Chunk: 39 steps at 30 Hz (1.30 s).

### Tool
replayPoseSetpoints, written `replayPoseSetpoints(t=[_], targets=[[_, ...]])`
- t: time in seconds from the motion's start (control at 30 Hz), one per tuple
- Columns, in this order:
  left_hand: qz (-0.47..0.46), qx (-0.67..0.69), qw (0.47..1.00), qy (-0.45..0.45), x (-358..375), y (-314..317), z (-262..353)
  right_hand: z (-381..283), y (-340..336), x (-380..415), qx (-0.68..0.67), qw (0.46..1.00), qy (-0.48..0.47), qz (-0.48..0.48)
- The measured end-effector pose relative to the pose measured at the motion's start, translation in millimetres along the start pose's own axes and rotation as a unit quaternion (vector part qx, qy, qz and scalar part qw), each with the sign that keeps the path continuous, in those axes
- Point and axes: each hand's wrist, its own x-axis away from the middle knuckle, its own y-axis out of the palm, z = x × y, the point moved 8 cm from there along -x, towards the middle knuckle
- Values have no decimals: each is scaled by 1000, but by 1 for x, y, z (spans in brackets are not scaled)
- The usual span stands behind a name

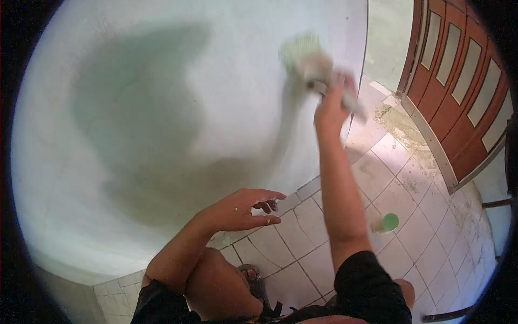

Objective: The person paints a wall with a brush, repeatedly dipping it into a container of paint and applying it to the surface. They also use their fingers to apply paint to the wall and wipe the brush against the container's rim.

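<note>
My right hand (334, 108) is raised and closed around the handle of a wide paintbrush (317, 69), smeared by motion. The brush's pale green bristle end is up against the whitish-green wall (237, 81); whether it touches is hard to tell. Lower down, my left hand (245, 208) hangs in front of the wall's base with thumb and fingers apart, holding nothing. White specks dot its skin and fingertips. On the floor below my right forearm stands a small container (389, 222) with a round green top.
Pale square tiles (297, 237) cover the floor. A brown door (458, 75) with light panels is at the right, and a yellowish dusty patch (402, 127) lies before it. The wall ends at a vertical edge (365, 43). My sandalled foot (252, 274) is below.
</note>
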Motion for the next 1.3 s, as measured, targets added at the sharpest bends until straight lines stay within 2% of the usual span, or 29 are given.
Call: replayPoseSetpoints(t=[0.03,0.07,0.13,0.23,0.27,0.3,0.33,0.4,0.47,0.53,0.57,0.63,0.67,0.73,0.8,0.83,0.97,1.03,1.07,1.1,1.2,1.27,1.3], targets=[[-10,-17,1000,12,0,3,3,22,-29,35,-14,997,63,38],[-17,-18,1000,9,0,6,5,39,-62,67,71,995,40,54],[-24,-23,999,-7,4,9,8,78,-117,135,102,984,119,82],[-18,1,1000,-1,4,13,7,126,-186,210,99,974,163,119],[-27,-1,1000,-9,2,16,7,141,-209,228,165,960,191,121],[-21,7,1000,-21,2,17,7,137,-215,237,231,940,219,120],[-14,13,999,-31,1,17,8,134,-218,240,229,938,223,130],[-18,17,999,-34,0,21,11,136,-225,230,406,861,299,69],[-18,22,999,-33,-1,21,15,139,-198,200,407,887,208,64],[-15,12,999,-46,-1,19,17,101,-141,145,442,872,201,69],[-20,14,998,-51,-1,19,15,76,-116,119,327,913,226,94],[-23,11,999,-28,-3,20,14,37,-74,75,166,967,165,103],[-36,19,999,-35,-3,23,11,25,-61,62,62,986,121,101],[-2,9,1000,-26,-4,19,12,15,-48,52,-111,986,87,94],[1,19,999,-31,0,18,5,19,-53,70,-70,986,118,93],[18,16,999,-33,1,15,4,37,-64,93,-112,967,193,124],[19,19,998,-59,12,14,7,134,-154,222,-47,928,293,224],[5,22,999,-37,19,16,9,165,-207,284,6,898,346,273],[2,21,999,-38,21,16,9,177,-234,306,76,892,352,274],[1,25,999,-33,23,15,11,184,-259,322,147,882,356,270],[2,17,1000,-15,30,13,13,185,-294,327,188,893,314,262],[-3,0,1000,-5,34,11,14,178,-303,323,382,840,300,242],[3,1,1000,-12,35,10,11,183,-296,320,354,845,326,232]])
